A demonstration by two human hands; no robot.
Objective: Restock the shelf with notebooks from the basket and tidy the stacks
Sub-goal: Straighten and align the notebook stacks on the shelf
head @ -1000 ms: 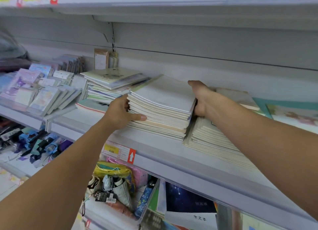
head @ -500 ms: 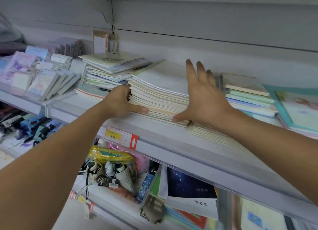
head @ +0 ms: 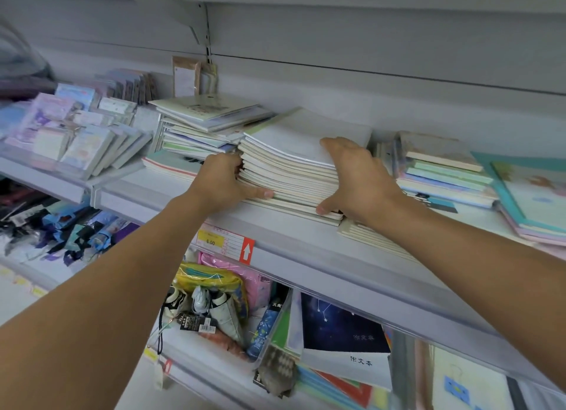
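A thick stack of pale notebooks [head: 291, 170] lies on the white shelf [head: 306, 241], its right part resting on a lower stack [head: 376, 238]. My left hand [head: 222, 181] grips the stack's left end, thumb along the front bottom edge and fingers curled behind the corner. My right hand [head: 358, 179] grips the right end, fingers over the top cover and thumb against the front edge. The basket is out of view.
A stack of mixed notebooks [head: 205, 124] stands just left, and pastel notebooks [head: 441, 170] just right. Small notepads [head: 76, 133] fill the far left. A price tag [head: 226, 244] hangs on the shelf edge. Below lie umbrellas [head: 214, 311] and dark-covered books [head: 343, 333].
My right hand came off the stack's far side, spread flat on its right end, and now curls around that end. My left hand stays at the left end.
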